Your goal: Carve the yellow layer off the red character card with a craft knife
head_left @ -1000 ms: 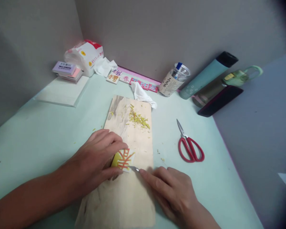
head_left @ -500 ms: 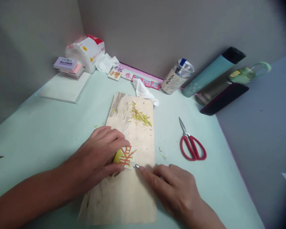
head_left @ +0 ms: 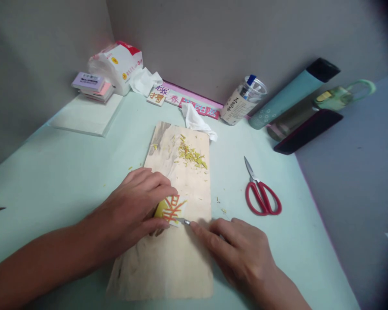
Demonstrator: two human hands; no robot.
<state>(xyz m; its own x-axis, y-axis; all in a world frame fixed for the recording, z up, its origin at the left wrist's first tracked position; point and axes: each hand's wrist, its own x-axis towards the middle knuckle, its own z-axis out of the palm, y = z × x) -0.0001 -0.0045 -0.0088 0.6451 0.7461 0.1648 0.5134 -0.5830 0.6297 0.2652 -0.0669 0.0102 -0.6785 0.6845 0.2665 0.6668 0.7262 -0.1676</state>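
A small yellow and white block point(head_left: 171, 209) with a raised orange character lies on the wooden board point(head_left: 177, 267). The fingers and thumb of my left hand point(head_left: 142, 202) grip it from the left side. My right hand point(head_left: 239, 247) is closed round a craft knife point(head_left: 186, 222), its index finger stretched along the handle. The blade tip touches the block's lower right part. Most of the handle is hidden by my fingers. Yellow-green shavings point(head_left: 192, 155) are heaped on the upper part of the board.
Red-handled scissors point(head_left: 261, 196) lie right of the board. Behind it are a crumpled tissue point(head_left: 197, 122), carved character blocks point(head_left: 197, 107) and a plastic cup point(head_left: 242, 101). Bottles point(head_left: 294, 92) and a dark case point(head_left: 308, 131) lie at the back right. A tissue pack point(head_left: 119, 64) stands back left.
The knife blade has moved slightly left, further over the block. My left hand keeps its grip. The whole view has shifted a little.
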